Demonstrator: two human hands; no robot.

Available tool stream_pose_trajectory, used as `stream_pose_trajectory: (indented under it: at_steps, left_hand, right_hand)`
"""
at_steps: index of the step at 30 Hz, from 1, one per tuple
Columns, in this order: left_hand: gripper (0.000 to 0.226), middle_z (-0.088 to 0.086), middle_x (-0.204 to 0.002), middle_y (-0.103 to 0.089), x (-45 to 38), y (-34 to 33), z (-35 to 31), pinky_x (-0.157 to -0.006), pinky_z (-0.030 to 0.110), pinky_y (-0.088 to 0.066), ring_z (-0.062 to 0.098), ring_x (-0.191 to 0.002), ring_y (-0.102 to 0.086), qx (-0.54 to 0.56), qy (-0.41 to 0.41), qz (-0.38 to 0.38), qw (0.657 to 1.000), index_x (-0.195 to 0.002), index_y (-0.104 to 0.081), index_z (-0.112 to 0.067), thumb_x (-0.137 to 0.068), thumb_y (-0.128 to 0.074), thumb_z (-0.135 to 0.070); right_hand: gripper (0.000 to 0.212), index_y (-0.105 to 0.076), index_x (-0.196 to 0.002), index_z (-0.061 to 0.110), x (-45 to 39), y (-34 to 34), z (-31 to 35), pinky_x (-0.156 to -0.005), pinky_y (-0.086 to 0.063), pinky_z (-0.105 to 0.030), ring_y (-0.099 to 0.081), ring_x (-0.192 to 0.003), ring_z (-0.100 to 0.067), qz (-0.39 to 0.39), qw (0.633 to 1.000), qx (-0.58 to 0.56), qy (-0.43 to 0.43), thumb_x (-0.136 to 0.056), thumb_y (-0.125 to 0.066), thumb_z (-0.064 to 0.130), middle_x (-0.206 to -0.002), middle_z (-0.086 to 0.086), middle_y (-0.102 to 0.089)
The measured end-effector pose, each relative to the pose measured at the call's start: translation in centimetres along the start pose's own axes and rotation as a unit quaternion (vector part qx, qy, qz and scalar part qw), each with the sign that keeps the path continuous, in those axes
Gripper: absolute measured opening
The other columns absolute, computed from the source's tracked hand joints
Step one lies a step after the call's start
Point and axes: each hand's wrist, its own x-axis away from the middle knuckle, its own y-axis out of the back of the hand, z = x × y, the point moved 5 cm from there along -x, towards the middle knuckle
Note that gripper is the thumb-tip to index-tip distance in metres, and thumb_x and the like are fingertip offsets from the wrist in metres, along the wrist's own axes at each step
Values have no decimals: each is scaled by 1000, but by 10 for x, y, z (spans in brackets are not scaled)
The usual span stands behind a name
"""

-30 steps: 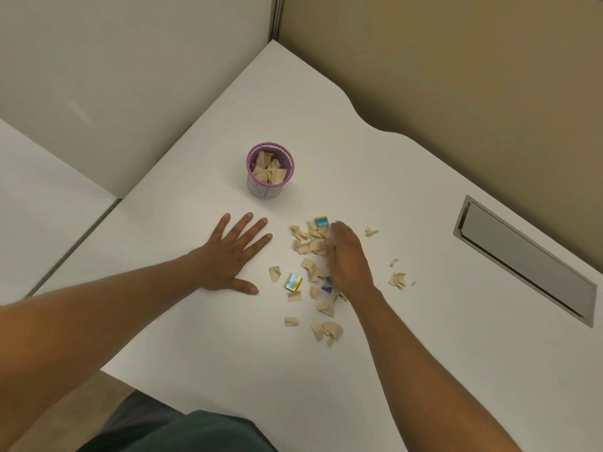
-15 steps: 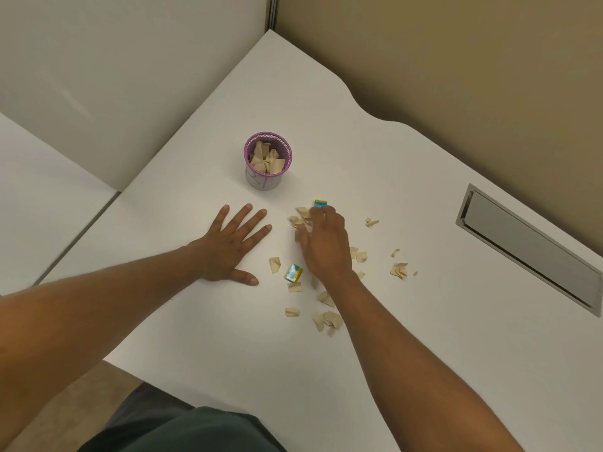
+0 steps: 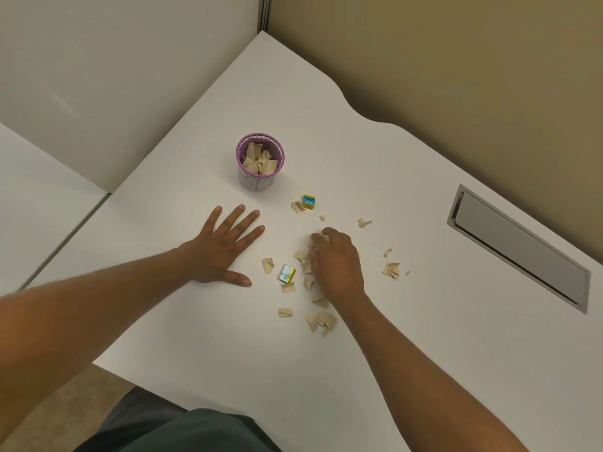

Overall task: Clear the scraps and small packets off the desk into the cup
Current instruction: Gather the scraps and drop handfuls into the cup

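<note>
A purple mesh cup (image 3: 257, 183) stands on the white desk (image 3: 391, 337), partly filled with beige paper scraps. My left hand (image 3: 225, 249) lies flat on the desk below the cup, fingers spread. My right hand (image 3: 336, 262) rests over a heap of paper scraps (image 3: 303, 259), its fingers curled down onto them. One blue-and-yellow packet (image 3: 308, 201) lies near the cup. A second packet (image 3: 287, 274) sits between my hands. Loose scraps lie at the near side (image 3: 321, 321) and to the right (image 3: 391, 270). What my right palm covers is hidden.
A metal cable hatch (image 3: 518, 246) is set into the desk at the right. Partition walls close off the back and left. The desk's front-left edge (image 3: 137, 380) drops away above my lap.
My right hand has drawn back toward me from the far packet, leaving it uncovered, and has curled over the scrap heap. My left hand stays flat.
</note>
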Motion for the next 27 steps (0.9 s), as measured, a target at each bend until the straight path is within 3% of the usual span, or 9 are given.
stream_pose_trajectory:
  at_steps: [3, 5, 7, 15, 18, 20, 23, 25, 27]
  left_hand:
    - [119, 6, -169, 35, 0, 0, 0, -123, 65, 14, 34, -156, 33, -1, -1, 2, 1000, -162, 25, -26, -78, -15, -101]
    - [119, 7, -170, 33, 0, 1, 0, -124, 66, 12, 35, -156, 31, -2, -1, 4, 1000, -163, 23, -26, -79, -16, -101]
    - [119, 7, -170, 32, 0, 2, -1, -124, 66, 11, 35, -157, 29, -6, 0, 5, 1000, -163, 23, -25, -79, -17, -100]
    - [119, 7, -170, 32, 1, 3, -1, -124, 64, 13, 34, -157, 30, -8, 3, -2, 1000, -163, 22, -26, -78, -16, -101]
    - [119, 6, -171, 31, 1, 2, -1, -124, 64, 13, 34, -157, 29, -8, 3, -5, 1000, -163, 22, -26, -79, -17, -100]
    - [119, 7, -171, 29, 2, 4, -2, -124, 64, 12, 34, -158, 26, -8, 1, -7, 1000, -164, 19, -25, -79, -18, -99]
    - [120, 9, -173, 23, 3, 7, -4, -124, 65, 8, 36, -160, 20, -15, 4, -6, 1000, -165, 13, -22, -78, -16, -99]
    - [121, 10, -173, 23, 4, 9, -5, -124, 65, 8, 36, -160, 20, -16, 9, 2, 1000, -165, 13, -21, -75, -14, -99]
    - [122, 10, -173, 21, 4, 12, -6, -124, 64, 8, 36, -160, 18, -14, 11, 5, 1000, -165, 11, -20, -74, -14, -99]
  right_hand:
    - [52, -43, -150, 15, -17, 2, 15, -118, -34, -46, -36, -146, -30, 51, 997, -39, 52, -102, -50, 33, -159, -10, -38]
    - [62, -24, -159, 16, -34, -1, 30, -126, -20, -45, -15, -156, -25, 97, 991, -47, 81, -104, -43, 39, -169, -5, -16]
    - [65, -13, -161, 15, -45, -7, 41, -127, -12, -47, -6, -158, -23, 126, 988, -28, 88, -106, -36, 43, -170, -3, -6]
    - [64, -26, -157, 7, -9, -14, 15, -127, -11, -47, -17, -155, -23, 125, 991, 6, 44, -106, -29, 47, -167, -6, -22]
    - [52, -45, -147, 9, 5, -2, -5, -122, -25, -43, -37, -145, -27, 81, 995, -2, 55, -104, -29, 34, -153, -8, -44]
    - [44, -52, -142, 9, 4, 12, -26, -117, -34, -41, -44, -138, -30, 15, 998, -65, 7, -103, -36, 23, -146, -11, -52]
    - [45, -45, -149, 12, -6, 20, -64, -119, -31, -44, -35, -143, -34, -22, 989, -100, -105, -107, -41, 26, -155, -14, -40]
    - [54, -30, -157, 20, -14, 11, -78, -123, -22, -49, -21, -150, -36, 48, 981, -93, -161, -108, -34, 41, -165, -12, -22]
    - [59, -25, -158, 27, -16, -1, -76, -121, -23, -55, -15, -152, -37, 103, 975, -100, -170, -105, -31, 53, -167, -8, -14]
